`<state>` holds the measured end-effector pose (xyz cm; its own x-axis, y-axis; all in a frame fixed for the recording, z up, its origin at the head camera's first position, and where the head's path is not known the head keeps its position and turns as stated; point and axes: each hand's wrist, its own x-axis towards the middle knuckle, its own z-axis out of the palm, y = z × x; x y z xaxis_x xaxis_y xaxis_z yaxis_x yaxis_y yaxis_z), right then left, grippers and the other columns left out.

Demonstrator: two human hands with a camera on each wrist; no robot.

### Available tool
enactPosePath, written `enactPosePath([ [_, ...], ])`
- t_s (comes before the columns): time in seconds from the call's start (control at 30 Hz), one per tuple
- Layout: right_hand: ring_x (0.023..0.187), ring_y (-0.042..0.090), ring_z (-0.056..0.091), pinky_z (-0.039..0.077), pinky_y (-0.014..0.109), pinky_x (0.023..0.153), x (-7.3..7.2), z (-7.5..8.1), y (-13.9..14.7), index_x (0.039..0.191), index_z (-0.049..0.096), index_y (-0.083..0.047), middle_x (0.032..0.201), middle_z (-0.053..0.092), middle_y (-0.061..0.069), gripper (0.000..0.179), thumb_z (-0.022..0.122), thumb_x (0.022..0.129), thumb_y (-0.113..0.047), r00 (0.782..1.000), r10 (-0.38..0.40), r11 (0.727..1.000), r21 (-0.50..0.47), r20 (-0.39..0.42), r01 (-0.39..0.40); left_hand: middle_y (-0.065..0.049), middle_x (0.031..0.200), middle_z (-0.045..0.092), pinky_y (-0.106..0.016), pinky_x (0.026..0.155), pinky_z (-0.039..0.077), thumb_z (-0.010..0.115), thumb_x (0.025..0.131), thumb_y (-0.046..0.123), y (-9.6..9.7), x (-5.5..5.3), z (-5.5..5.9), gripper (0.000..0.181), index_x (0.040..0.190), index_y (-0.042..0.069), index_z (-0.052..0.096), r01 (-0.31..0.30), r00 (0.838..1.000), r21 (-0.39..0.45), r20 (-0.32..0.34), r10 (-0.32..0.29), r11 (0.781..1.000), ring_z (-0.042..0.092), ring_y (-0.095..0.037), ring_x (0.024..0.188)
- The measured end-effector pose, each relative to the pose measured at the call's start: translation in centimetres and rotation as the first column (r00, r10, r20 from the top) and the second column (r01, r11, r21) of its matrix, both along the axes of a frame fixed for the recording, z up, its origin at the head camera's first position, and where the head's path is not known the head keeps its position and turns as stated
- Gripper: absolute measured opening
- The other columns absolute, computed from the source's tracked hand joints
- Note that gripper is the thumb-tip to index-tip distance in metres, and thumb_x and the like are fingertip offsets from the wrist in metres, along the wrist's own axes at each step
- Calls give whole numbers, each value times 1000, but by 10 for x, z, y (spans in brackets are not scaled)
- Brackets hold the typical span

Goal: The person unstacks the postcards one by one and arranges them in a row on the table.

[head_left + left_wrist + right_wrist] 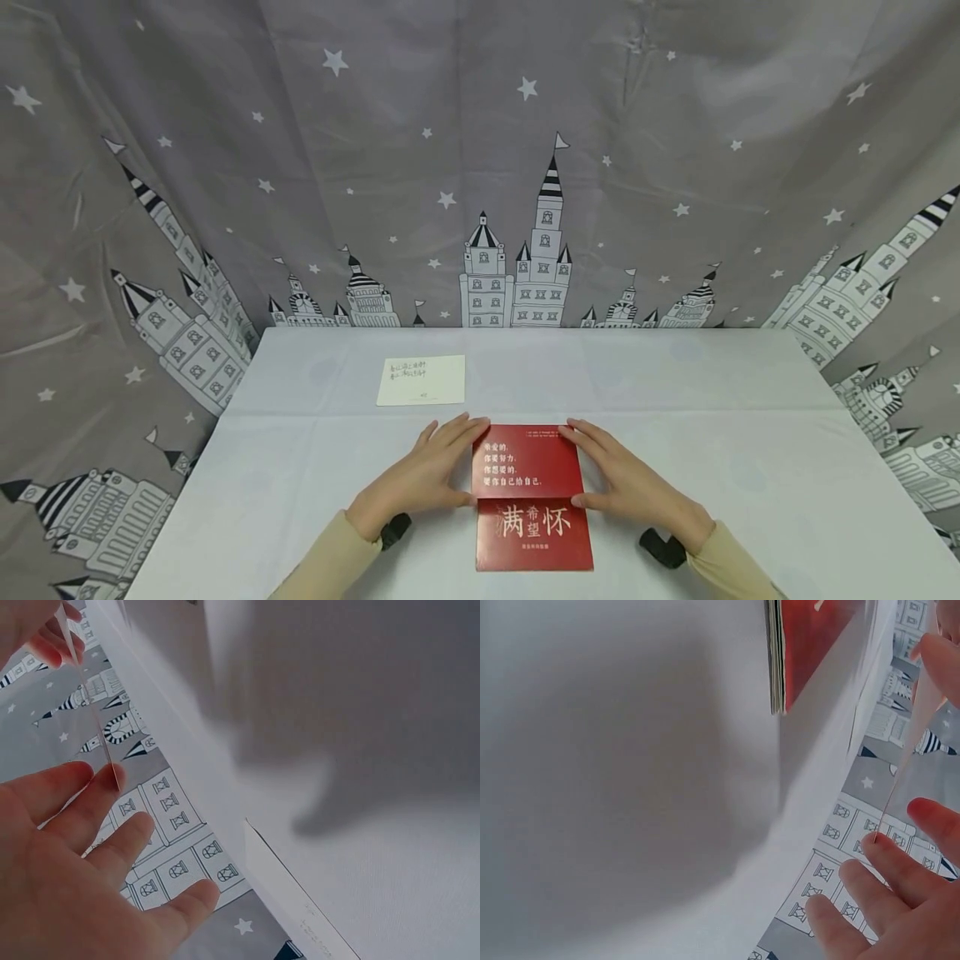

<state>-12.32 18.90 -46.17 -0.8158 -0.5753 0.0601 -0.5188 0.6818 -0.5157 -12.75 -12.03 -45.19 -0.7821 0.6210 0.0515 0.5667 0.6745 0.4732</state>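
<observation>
Castles and stars around a white table

A grey backdrop (420,100) rises behind the white table (750,500) and hangs down at both its sides. White stars (528,87) dot the cloth, and printed castles (486,287) with black-striped roofs and small flags line its lower part. On the tabletop, left of the middle and near the far edge, a cream card (431,387) lies flat, handwritten lines at its upper left. A faint crease crosses the white surface.
</observation>
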Motion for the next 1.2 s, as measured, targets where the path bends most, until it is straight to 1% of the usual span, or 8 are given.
enactPosePath([
  [0.17, 129, 25, 25, 37, 44, 96, -7, 1, -1, 142, 29, -18, 144, 25, 6, 85, 75, 71, -32, 1000, 12, 1000, 1, 2, -12, -4, 143, 30, -55, 104, 11, 78, 65, 38, -2, -7, -1, 96, 142, 11, 26, -16, 1000, -11, 4, 16, 1000, 16, -25, 133],
  [0.37, 128, 25, 27, 38, 43, 95, -14, 4, -3, 141, 31, -16, 143, 27, 6, 85, 75, 71, -33, 1000, 7, 1000, 1, 1, -7, -2, 143, 29, -55, 103, 11, 78, 65, 37, -3, -15, -1, 96, 142, 13, 26, -21, 1000, -10, 6, 21, 1000, 16, -24, 134],
  [0.5, 129, 25, 26, 38, 43, 95, -18, 6, -3, 141, 31, -17, 143, 27, 6, 85, 75, 71, -33, 1000, 2, 1000, 10, 1, -2, -1, 144, 29, -55, 104, 11, 78, 65, 38, -2, -19, 0, 96, 142, 13, 26, -27, 1000, -9, 13, 27, 1000, 15, -23, 134],
  [0.67, 129, 25, 26, 36, 44, 96, -22, 8, -4, 141, 31, -17, 144, 26, 6, 85, 76, 70, -33, 1000, -4, 1000, 6, 13, 3, -2, 143, 30, -55, 104, 10, 78, 65, 38, -1, -21, 3, 96, 142, 12, 26, -33, 999, -9, 12, 33, 999, 16, -23, 134],
  [0.9, 127, 28, 29, 37, 47, 95, -29, 8, -4, 140, 33, -14, 142, 29, 9, 86, 77, 68, -32, 1000, 13, 1000, -6, -22, -13, -1, 143, 30, -54, 104, 11, 77, 65, 36, -1, -27, 4, 95, 142, 14, 26, -49, 999, -29, -5, 49, 998, 16, -23, 134],
  [1.2, 128, 28, 26, 37, 46, 95, -38, 10, -4, 141, 30, -15, 143, 26, 9, 86, 76, 70, -31, 1000, 4, 1000, 11, 14, -4, -1, 143, 30, -54, 104, 10, 77, 66, 35, 0, -36, 5, 94, 142, 14, 26, -53, 998, -38, 13, 53, 998, 16, -21, 134],
])
